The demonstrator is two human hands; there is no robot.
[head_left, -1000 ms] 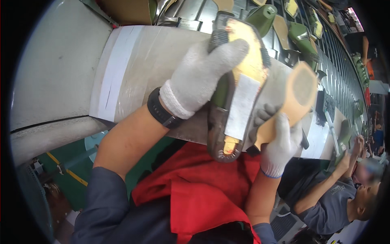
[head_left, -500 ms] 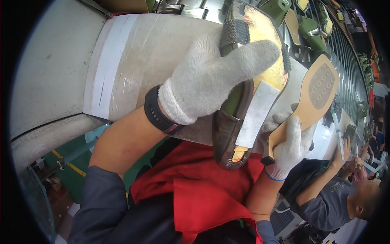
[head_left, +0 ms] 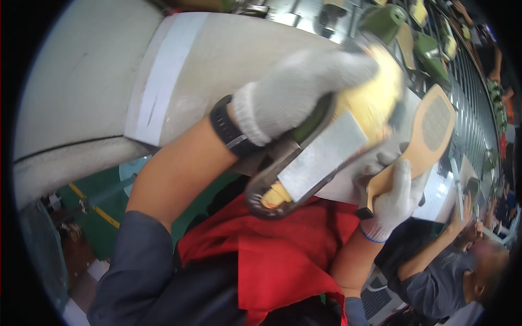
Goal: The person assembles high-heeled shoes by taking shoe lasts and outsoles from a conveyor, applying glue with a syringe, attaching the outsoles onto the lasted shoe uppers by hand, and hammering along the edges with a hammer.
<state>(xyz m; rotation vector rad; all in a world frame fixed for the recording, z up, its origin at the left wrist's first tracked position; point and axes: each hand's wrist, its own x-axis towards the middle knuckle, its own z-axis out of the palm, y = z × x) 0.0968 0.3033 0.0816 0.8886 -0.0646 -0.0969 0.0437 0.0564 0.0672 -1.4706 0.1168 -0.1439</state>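
Observation:
My left hand (head_left: pixel 304 89), in a pale knit glove, grips a dark brown shoe upper (head_left: pixel 383 98) on a green last, its bottom turned up. Yellow material covers the forepart of that bottom, and a pale strip (head_left: pixel 324 157) lies along its middle. The toe or heel end nearest me points down and left over my red apron. Motion smears the shoe and the left glove. My right hand (head_left: pixel 399 193), gloved too, is closed around a tan shoe sole (head_left: pixel 434 122) with a dark heel edge and a grey textured patch. Sole and shoe are side by side, apart.
A grey sloped surface (head_left: pixel 228 60) with a white band (head_left: pixel 166 81) lies to the left. Beyond my hands, a roller conveyor (head_left: pixel 462 89) carries green lasts (head_left: pixel 383 22) and more shoe parts. Another person (head_left: pixel 440 271) works at the right.
The shoe has turned, its near end swinging left and its far end right. My left hand moved slightly right with it. The right hand still holds the sole.

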